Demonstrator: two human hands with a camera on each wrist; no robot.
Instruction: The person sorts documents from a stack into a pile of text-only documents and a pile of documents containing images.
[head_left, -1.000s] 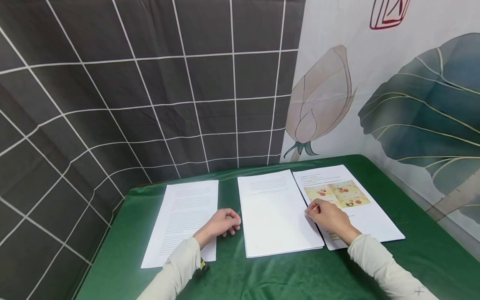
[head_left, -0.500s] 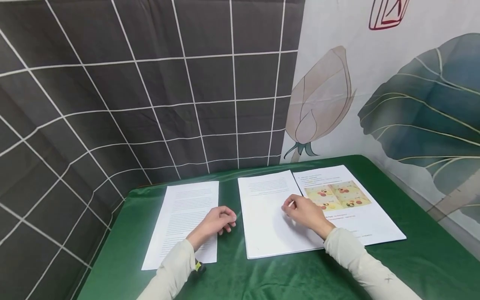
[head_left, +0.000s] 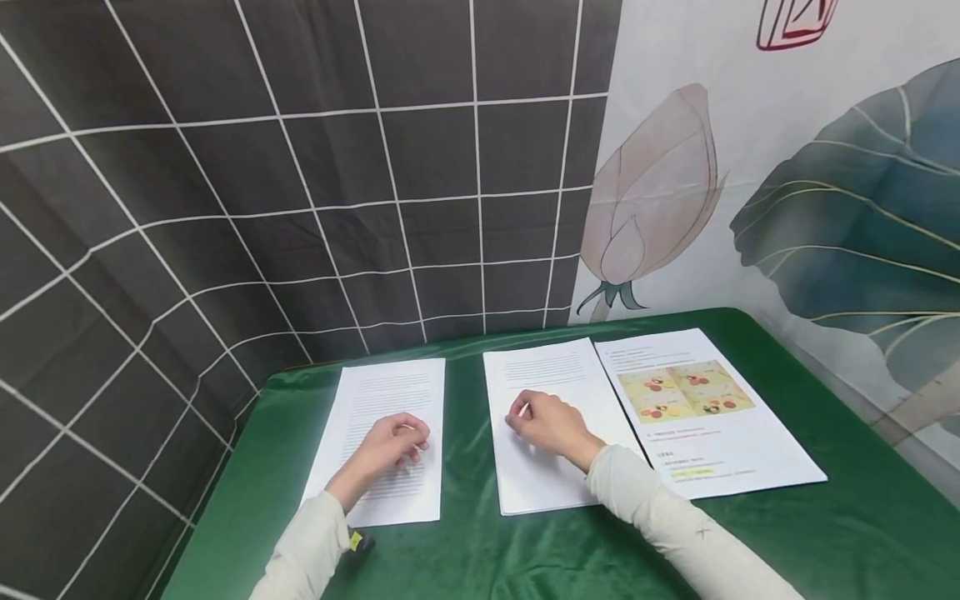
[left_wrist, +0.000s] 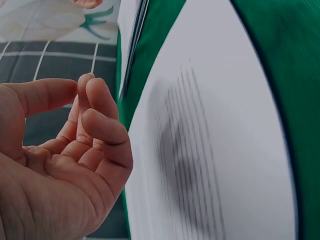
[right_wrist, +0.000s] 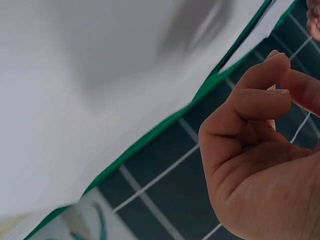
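Observation:
Over the left printed sheet (head_left: pixel 412 500) is my left hand (head_left: pixel 390 446), fingers loosely curled with nothing in them. In the left wrist view, the thumb and fingertips of that hand (left_wrist: pixel 75 155) come close together beside lined print. My right hand (head_left: pixel 553 425) hovers over the middle paper stack (head_left: pixel 517 487), which has a few lines of text at its top. The right wrist view shows the same hand (right_wrist: pixel 255 145) with bent fingers holding nothing, white paper (right_wrist: pixel 65 125) beside it. On the right lies another paper stack (head_left: pixel 720 446) with a yellow picture and highlighted text.
A green cloth (head_left: pixel 465 550) covers the table. Green gaps separate the left sheet from the middle stack, while the middle and right stacks lie edge to edge. A small black and yellow item (head_left: pixel 360 542) shows by the left cuff. A dark gridded curtain (head_left: pixel 405 233) hangs behind.
My right hand has moved left, from the right stack's edge across to the middle stack. My left hand has shifted left over the left sheet. The papers lie as before.

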